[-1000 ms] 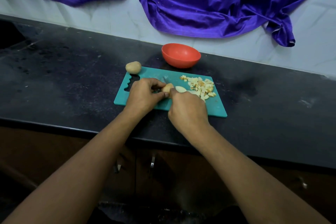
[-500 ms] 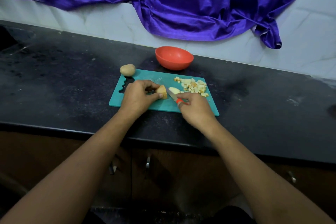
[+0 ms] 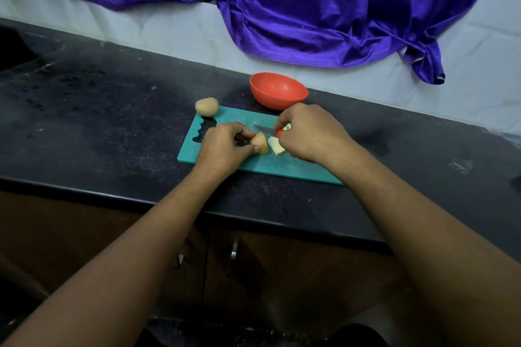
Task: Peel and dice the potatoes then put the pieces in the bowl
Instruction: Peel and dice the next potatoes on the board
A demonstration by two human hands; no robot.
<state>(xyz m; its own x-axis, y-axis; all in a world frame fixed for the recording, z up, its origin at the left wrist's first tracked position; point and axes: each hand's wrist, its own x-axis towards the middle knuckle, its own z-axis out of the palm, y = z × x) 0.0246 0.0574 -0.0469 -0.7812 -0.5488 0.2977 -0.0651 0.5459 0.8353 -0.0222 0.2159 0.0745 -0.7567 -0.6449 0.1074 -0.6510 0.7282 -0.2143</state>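
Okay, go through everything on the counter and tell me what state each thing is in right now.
Bowl, upright, empty.
Whole potato, unpeeled, untouched at the board's corner.
Potato piece, pinched by left hand.
Slice, cut off, lying on cutting board.
Knife, gripped by right hand.

Dim indoor light; sheen on the purple cloth (image 3: 282,8), soft shadows on the dark counter (image 3: 98,121), wide-angle bending at edges.
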